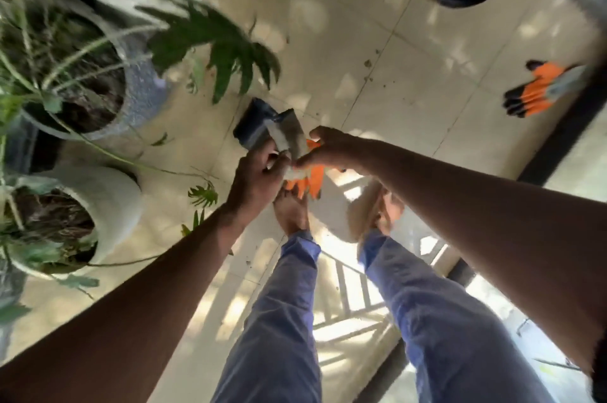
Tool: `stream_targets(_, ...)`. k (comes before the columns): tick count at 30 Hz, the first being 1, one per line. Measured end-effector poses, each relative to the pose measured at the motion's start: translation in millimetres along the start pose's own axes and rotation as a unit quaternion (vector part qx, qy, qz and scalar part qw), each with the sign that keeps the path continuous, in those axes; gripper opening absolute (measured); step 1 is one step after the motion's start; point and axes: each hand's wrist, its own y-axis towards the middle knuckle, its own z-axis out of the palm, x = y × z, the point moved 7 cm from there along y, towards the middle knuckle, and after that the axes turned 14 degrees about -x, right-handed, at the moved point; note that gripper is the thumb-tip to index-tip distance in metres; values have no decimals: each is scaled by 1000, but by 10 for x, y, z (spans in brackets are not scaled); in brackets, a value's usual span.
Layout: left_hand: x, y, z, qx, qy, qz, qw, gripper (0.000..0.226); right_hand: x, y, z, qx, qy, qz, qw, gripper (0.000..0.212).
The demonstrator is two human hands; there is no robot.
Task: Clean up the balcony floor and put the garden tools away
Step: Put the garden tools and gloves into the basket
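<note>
Below, both hands meet above the pale tiled floor (pixel 410 51). The left hand (pixel 259 172) and the right hand (pixel 328 148) each pinch a grey-cuffed orange glove (pixel 307 177), its orange fingers hanging down over the person's bare feet. A blurred dark blue object (pixel 251 126) sits just behind the hands; what it is I cannot tell. A second orange and black glove (pixel 538 92) lies on the tiles near the floor's right edge, well apart. Potted plants (pixel 78 87) crowd the left edge, and small soil crumbs (pixel 368 64) dot the tiles between.
</note>
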Motion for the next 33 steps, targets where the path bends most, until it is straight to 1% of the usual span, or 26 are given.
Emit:
stream_targets(1, -93, 98, 68, -2, -10, 3, 1000, 8, -35, -30, -98, -2, 7, -7, 1000, 79)
stream_targets(2, -252, 175, 116, -4, -26, 7, 1000, 13, -96, -27, -189, -13, 18, -13, 1000, 64)
stream_targets(3, -361, 268, 204, -7, -41, 11, 999, 17, -155, -37, -293, -34, 42, -19, 998, 51)
stream_targets(4, -477, 330, 297, -11, -51, -9, 999, 19, -256, -16, -394, -60, 86, -14, 994, 44)
stream_targets(5, -545, 384, 418, -7, -78, -55, 995, 17, -396, 9, -496, -83, 149, 5, 985, 41)
stream_targets(7, -608, 443, 716, 46, -136, -199, 969, 11, -671, 35, -704, -113, 260, 35, 958, 31)
stream_targets(8, -686, 442, 853, 81, -149, -242, 955, 20, -785, 44, -806, -115, 293, 37, 948, 25)
stream_targets(10, -837, 458, 1137, 143, -149, -266, 942, 39, -967, 18, -1042, -105, 334, 38, 936, 17)
stream_targets(12, -1035, 435, 1447, 210, -124, -246, 938, 48, -1136, -37, -1328, -95, 360, 33, 928, 17)
stream_targets(14, -1281, 423, 1777, 265, -103, -218, 934, 49, -1329, -77, -1619, -93, 359, 32, 928, 27)
stream_targets(15, -1384, 458, 1934, 267, -100, -204, 937, 44, -1439, -76, -1757, -92, 353, 35, 930, 30)
stream_targets(16, -1495, 516, 2092, 251, -95, -192, 944, 36, -1558, -63, -1891, -95, 343, 42, 933, 30)
stream_targets(17, -1609, 593, 2243, 218, -79, -187, 955, 26, -1699, -47, -2043, -106, 334, 56, 935, 29)
stream_targets(19, -1750, 818, 2517, 137, -28, -179, 974, 10, -2047, 21, -2359, -165, 289, 93, 938, 25)
stream_targets(20, -1835, 922, 2656, 104, -1, -167, 981, 11, -2218, 40, -2543, -203, 247, 105, 942, 25)
stream_targets(21, -1919, 1030, 2792, 85, 28, -146, 985, 14, -2365, 53, -2728, -239, 205, 112, 943, 30)
stream_targets(22, -2020, 1125, 2933, 76, 50, -120, 989, 17, -2500, 76, -2893, -261, 170, 118, 943, 41)
stream_targets(24, -2254, 1267, 3252, 80, 96, -61, 990, 17, -2744, 165, -3156, -271, 156, 131, 941, 60)
stream_targets(25, -2350, 1330, 3427, 88, 120, -35, 988, 15, -2860, 216, -3256, -275, 154, 140, 939, 62)
stream_targets(27, -2451, 1468, 3811, 112, 159, -4, 981, 15, -3100, 397, -3420, -283, 128, 148, 939, 54)
stream_targets(30, -2528, 1679, 4276, 165, 182, 45, 968, 22, -3442, 788, -3615, -299, 103, 162, 935, 56)
stream_targets(33, -2439, 1945, 4697, 203, 205, 67, 955, 26, -3847, 1274, -3504, -322, 67, 169, 929, 56)
